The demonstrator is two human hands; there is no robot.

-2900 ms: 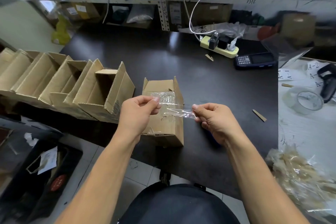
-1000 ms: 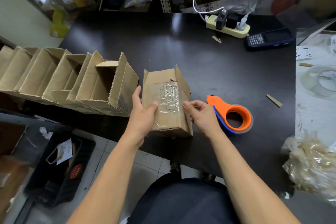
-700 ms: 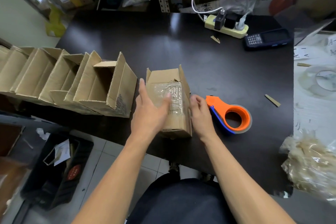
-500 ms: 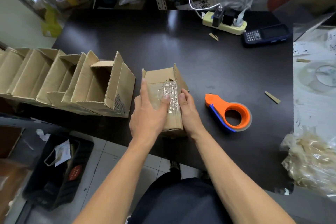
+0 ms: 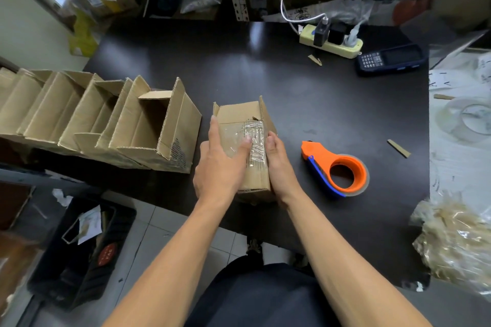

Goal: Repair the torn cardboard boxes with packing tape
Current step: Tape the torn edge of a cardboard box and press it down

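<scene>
A small cardboard box lies at the near edge of the dark table, its open flaps pointing away from me. A wrinkled patch of clear packing tape covers its top face. My left hand lies flat on the taped face, fingers straight and pressing down. Against the box's right side rests my right hand, fingers extended along the cardboard. An orange tape dispenser with a blue blade guard lies on the table to the right of the box, in neither hand.
Several open cardboard boxes stand in a row on the left. A power strip and a handheld scanner sit at the back right. A roll of clear tape and a plastic-wrapped bundle lie on the right.
The loose tape strip held between both hands is now stuck on the box. My left hand has gone from gripping the box's edge to lying flat on the tape; my right has moved against its side.
</scene>
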